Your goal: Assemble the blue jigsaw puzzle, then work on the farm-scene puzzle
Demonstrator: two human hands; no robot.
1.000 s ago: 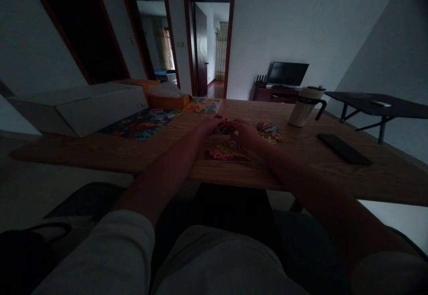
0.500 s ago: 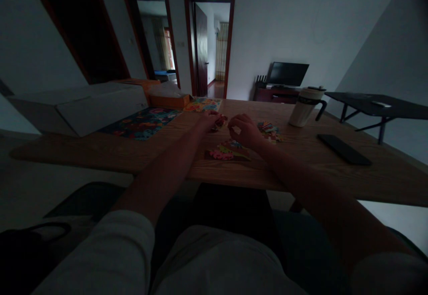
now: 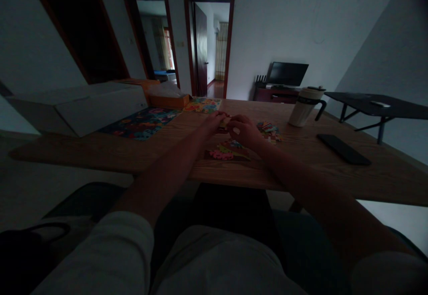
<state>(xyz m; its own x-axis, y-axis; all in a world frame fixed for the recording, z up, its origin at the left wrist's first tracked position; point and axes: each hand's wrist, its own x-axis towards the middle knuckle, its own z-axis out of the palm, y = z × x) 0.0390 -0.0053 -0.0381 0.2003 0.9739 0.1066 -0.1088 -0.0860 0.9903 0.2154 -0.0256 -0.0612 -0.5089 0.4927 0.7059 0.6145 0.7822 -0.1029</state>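
My left hand [image 3: 215,123] and my right hand [image 3: 243,128] are close together over the wooden table [image 3: 167,152]. Between their fingertips are small jigsaw puzzle pieces [image 3: 226,122], dim and partly covered. The fingers of both hands are bent inward around them. Nearer to me lies a joined section of jigsaw puzzle [image 3: 222,154], with pink and green parts on a dark ground. A heap of loose puzzle pieces [image 3: 269,130] sits just right of my right hand.
A dark printed sheet [image 3: 143,124] lies beside a white box [image 3: 83,105] at left. Behind are an orange tissue box [image 3: 170,101] and a colourful picture sheet [image 3: 203,105]. To the right stand a pitcher [image 3: 305,107] and a flat black object [image 3: 343,149].
My left hand has shifted slightly right, closer to my right hand, and its fingers now cover more of the pieces. My right hand has barely moved.
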